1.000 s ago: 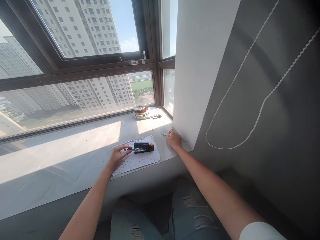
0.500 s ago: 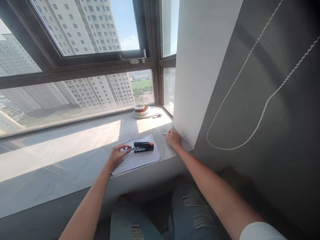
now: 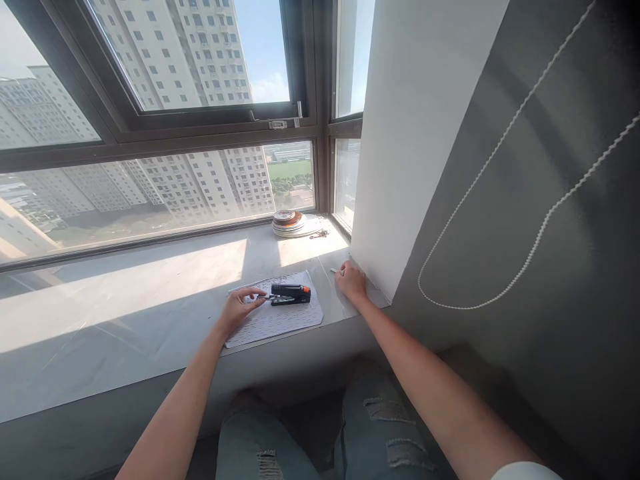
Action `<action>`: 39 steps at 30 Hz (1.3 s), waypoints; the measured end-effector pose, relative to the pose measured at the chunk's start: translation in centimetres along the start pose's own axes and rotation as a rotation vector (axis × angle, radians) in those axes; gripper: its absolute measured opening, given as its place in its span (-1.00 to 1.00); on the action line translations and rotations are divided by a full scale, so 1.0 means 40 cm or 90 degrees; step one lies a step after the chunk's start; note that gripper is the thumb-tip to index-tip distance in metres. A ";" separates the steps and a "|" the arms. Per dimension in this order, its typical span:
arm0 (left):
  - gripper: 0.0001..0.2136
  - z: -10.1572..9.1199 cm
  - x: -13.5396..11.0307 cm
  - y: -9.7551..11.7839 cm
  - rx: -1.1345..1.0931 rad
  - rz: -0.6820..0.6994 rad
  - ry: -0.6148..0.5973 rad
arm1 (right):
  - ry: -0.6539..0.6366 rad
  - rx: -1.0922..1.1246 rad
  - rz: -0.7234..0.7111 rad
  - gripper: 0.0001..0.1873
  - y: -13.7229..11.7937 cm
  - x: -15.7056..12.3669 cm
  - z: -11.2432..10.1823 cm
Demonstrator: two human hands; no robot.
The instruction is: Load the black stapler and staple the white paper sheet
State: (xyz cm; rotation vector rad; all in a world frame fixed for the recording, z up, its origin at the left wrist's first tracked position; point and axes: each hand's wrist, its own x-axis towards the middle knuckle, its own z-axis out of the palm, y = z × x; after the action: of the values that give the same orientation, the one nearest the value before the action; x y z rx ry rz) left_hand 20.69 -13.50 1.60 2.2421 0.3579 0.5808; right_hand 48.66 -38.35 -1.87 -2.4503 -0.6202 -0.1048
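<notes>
A black stapler [image 3: 291,294] with an orange mark at its right end lies on white sheets of paper [image 3: 285,321] covered in lines of print or writing. My left hand [image 3: 242,304] pinches the stapler's left end between thumb and fingers, at a slim metal part that sticks out there. Off to the right, my right hand [image 3: 351,280] rests low on the sill, fingers curled around a small, thin white piece [image 3: 335,271]. Only the piece's tip shows, so its kind cannot be made out.
The windowsill [image 3: 125,347] runs along the window. In its far corner stand stacked round plates or discs [image 3: 289,225] with a small dark beaded item [image 3: 320,234] beside them. A white wall pillar [image 3: 390,167] rises at the right; a beaded blind chain [image 3: 480,167] hangs there.
The view has shifted slightly, moving everything a little to the right in the picture. Both hands keep their places and their grips.
</notes>
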 end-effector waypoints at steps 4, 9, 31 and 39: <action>-0.61 0.001 -0.001 0.003 0.005 -0.002 0.003 | 0.003 0.001 -0.002 -0.93 0.003 0.001 0.003; -0.60 0.002 -0.002 0.013 0.014 -0.005 0.009 | 0.003 0.004 -0.002 -0.92 0.004 0.002 0.004; -0.65 0.000 -0.003 0.009 0.030 -0.013 0.001 | -0.009 -0.001 -0.008 -0.93 -0.002 -0.005 -0.008; -0.67 0.005 0.001 -0.017 0.009 0.012 0.022 | -0.012 -0.007 -0.008 -0.91 -0.004 -0.006 -0.011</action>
State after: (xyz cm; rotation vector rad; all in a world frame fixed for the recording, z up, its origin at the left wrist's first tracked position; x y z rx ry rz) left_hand 20.79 -13.16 0.99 2.2533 0.3603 0.6297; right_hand 48.41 -38.60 -1.49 -2.4607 -0.6444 -0.0907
